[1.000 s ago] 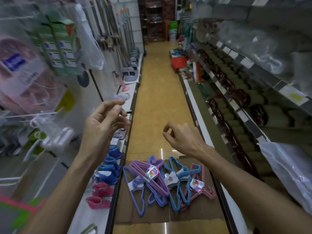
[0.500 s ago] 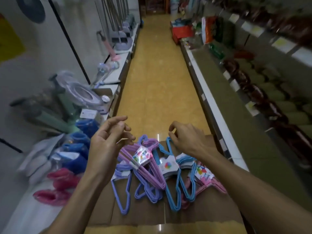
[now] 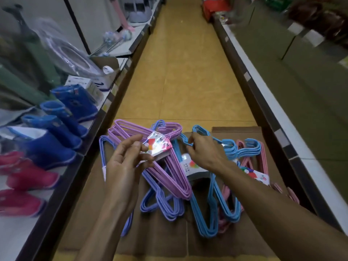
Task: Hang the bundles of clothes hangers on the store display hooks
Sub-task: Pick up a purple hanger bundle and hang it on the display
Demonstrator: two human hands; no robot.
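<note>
Several bundles of plastic hangers lie heaped on flattened cardboard (image 3: 160, 240) on the aisle floor. The purple hanger bundle (image 3: 169, 176) lies on top. My left hand (image 3: 126, 162) pinches it at its shiny label (image 3: 160, 146), thumb below and fingers at the label's left edge. My right hand (image 3: 205, 153) curls its fingers around the hooks of the light blue hanger bundle (image 3: 212, 204). Under these lie a violet-blue bundle (image 3: 163, 206) and, on the right, a pink bundle (image 3: 250, 161). No display hooks are in view.
A low shelf on the left carries blue rubber boots (image 3: 62, 125), pink boots (image 3: 28, 178) and boxed goods. Another low shelf edge (image 3: 278, 132) runs along the right. The yellow tiled aisle floor (image 3: 182, 76) stretches ahead.
My view has tipped down from the wall display to the floor pile. Both hands have dropped onto the hangers, the left taking the purple bundle's label and the right the blue bundle's hooks.
</note>
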